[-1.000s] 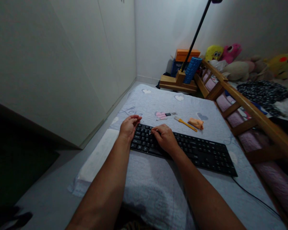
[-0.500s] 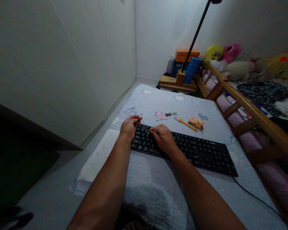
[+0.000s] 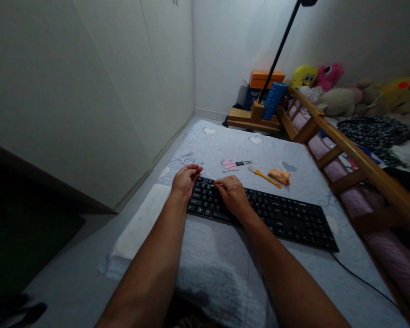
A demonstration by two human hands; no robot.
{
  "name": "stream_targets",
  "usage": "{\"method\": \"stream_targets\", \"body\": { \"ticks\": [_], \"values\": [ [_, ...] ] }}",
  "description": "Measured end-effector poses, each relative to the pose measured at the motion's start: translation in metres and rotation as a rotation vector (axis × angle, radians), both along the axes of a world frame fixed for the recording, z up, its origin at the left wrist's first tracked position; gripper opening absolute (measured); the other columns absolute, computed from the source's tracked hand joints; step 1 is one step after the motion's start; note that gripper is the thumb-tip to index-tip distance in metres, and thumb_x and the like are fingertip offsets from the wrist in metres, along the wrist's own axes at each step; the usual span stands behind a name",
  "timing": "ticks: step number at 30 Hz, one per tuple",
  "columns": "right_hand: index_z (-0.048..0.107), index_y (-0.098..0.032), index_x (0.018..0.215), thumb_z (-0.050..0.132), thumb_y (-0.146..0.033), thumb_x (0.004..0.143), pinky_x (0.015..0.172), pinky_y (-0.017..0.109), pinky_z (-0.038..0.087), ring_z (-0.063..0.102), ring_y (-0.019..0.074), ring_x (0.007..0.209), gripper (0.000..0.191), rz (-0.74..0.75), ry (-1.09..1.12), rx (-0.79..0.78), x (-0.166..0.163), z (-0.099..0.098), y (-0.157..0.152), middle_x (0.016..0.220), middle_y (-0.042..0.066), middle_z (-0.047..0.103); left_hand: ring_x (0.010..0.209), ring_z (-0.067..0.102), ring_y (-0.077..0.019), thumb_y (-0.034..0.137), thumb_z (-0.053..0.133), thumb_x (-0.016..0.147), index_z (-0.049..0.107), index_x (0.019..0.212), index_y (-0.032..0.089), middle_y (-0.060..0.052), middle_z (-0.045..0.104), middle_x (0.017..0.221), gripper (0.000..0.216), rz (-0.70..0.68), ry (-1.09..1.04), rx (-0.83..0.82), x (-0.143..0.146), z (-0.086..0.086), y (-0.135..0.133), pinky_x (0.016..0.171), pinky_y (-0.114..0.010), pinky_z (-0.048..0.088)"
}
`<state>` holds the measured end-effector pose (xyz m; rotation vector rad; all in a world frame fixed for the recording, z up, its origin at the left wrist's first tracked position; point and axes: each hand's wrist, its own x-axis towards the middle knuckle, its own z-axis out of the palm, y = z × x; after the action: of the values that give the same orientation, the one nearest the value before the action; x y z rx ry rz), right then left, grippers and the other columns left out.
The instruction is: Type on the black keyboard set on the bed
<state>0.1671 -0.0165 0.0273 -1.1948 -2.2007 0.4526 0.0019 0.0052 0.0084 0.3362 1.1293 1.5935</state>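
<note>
A black computer keyboard (image 3: 294,223) lies at a slant on the patterned cloth. Against its left end rests my left hand (image 3: 184,183), the fingers curled around the back corner. My right hand (image 3: 233,193) is over the left part of the keys, thumb and fingers pinched together. A tiny pale tip shows at that pinch, too small to name. Behind the keyboard lie a brush with a yellow handle (image 3: 268,178), a crumpled orange cloth (image 3: 279,176), a black-handled tool with a metal tip (image 3: 243,162) and a thin white stick (image 3: 231,170).
A folded white cloth (image 3: 140,223) lies left of the keyboard, beside a tall white cabinet (image 3: 123,91). The keyboard's cable (image 3: 365,282) runs off to the right. A wooden bed rail (image 3: 355,150) borders the right side. A lamp stand's wooden base (image 3: 253,117) is at the back.
My right hand has shifted very slightly, still pinched over the keys. My left hand and the keyboard look almost the same.
</note>
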Motion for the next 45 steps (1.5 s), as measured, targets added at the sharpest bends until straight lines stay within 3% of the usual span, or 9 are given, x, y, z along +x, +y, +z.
{"method": "stream_targets", "body": {
  "ticks": [29, 45],
  "values": [
    [0.071, -0.02, 0.089, 0.053, -0.02, 0.087, 0.082, 0.034, 0.041, 0.055, 0.021, 0.09, 0.018, -0.016, -0.01, -0.018, 0.0, 0.001, 0.004, 0.088, 0.006, 0.07, 0.07, 0.062, -0.0098, -0.001, 0.05, 0.064, 0.059, 0.073, 0.013, -0.005, 0.066, 0.069, 0.018, 0.007, -0.019, 0.003, 0.0, 0.002, -0.001, 0.07, -0.02, 0.044],
    [0.071, -0.02, 0.089, 0.052, -0.021, 0.088, 0.08, 0.032, 0.04, 0.054, 0.0197, 0.086, 0.019, 0.017, -0.054, -0.009, -0.018, 0.001, 0.007, 0.085, 0.005, 0.071, 0.072, 0.063, -0.0095, -0.001, 0.049, 0.065, 0.058, 0.072, 0.014, -0.003, 0.066, 0.069, 0.02, 0.009, -0.029, 0.0, 0.0, 0.001, -0.001, 0.072, -0.02, 0.045]
  ]
}}
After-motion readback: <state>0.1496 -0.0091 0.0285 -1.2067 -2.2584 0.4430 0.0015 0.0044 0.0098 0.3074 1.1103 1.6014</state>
